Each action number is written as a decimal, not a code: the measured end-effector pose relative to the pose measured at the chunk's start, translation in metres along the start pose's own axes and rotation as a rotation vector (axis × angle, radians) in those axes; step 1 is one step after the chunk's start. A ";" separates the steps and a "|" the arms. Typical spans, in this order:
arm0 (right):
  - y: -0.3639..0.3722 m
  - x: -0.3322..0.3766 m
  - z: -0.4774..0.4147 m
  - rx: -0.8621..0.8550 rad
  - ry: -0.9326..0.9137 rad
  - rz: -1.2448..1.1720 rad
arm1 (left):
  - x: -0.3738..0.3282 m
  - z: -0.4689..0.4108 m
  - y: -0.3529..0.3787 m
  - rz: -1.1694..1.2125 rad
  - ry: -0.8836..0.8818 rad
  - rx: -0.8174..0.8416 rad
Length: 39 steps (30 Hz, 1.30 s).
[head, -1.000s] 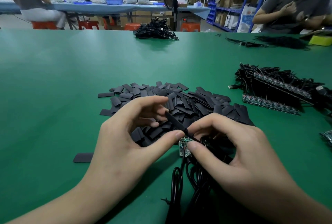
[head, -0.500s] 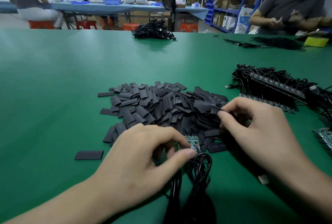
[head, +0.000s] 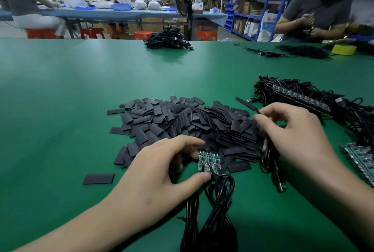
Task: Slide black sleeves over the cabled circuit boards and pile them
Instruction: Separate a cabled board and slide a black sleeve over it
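A heap of flat black sleeves (head: 182, 122) lies on the green table (head: 60, 100). My left hand (head: 162, 173) pinches a small green circuit board (head: 209, 160) at its near edge, just in front of the heap. The board's black cable (head: 218, 207) runs toward me in a bundle. My right hand (head: 291, 132) is raised over the heap's right side and pinches one black sleeve (head: 245, 103) by its end. The sleeve sticks up and to the left. A second cable with a USB plug (head: 280, 186) hangs under that hand.
A tangle of cabled boards (head: 315, 102) lies at the right, with more boards (head: 360, 158) at the right edge. One stray sleeve (head: 98, 178) lies to the left. Another cable pile (head: 168, 41) sits far back. A person works at the far right corner.
My right hand left the board, reached into the heap and lifted one sleeve out. My left hand kept hold of the board and tilted it into view.
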State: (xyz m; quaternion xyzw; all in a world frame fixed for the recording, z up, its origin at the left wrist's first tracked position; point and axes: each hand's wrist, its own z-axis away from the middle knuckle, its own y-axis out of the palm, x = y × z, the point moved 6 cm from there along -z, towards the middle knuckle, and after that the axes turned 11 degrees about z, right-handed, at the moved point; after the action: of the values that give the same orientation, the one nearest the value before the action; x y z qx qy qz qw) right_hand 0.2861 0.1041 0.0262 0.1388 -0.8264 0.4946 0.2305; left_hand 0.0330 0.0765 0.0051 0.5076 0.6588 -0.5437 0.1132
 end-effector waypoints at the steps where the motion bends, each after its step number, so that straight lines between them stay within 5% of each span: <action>1: -0.004 0.001 -0.003 0.004 0.000 -0.043 | 0.000 0.000 0.000 0.030 0.002 0.002; 6: -0.016 0.035 -0.060 -0.015 -0.213 0.238 | 0.001 -0.003 0.001 0.221 0.019 0.002; 11: 0.052 0.072 -0.141 0.037 -0.425 0.547 | 0.009 -0.005 0.005 0.435 -0.010 0.022; 24: 0.197 0.121 -0.186 0.350 -0.501 0.456 | 0.024 -0.015 0.004 0.762 -0.213 -0.049; 29: 0.131 0.126 -0.132 0.197 -0.443 0.103 | 0.024 -0.013 -0.005 0.774 -0.203 -0.136; 34: 0.057 0.088 -0.020 0.358 -0.316 -0.292 | 0.024 -0.012 -0.012 0.727 -0.176 -0.225; 39: 0.046 0.067 0.045 0.498 -0.170 -0.417 | 0.020 -0.010 -0.013 0.764 -0.163 -0.223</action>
State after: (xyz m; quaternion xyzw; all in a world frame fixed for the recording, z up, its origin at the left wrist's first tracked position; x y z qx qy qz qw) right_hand 0.1964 0.0864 0.0080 0.3976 -0.6501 0.6104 0.2160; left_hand 0.0178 0.0972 0.0031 0.6556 0.4665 -0.4262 0.4133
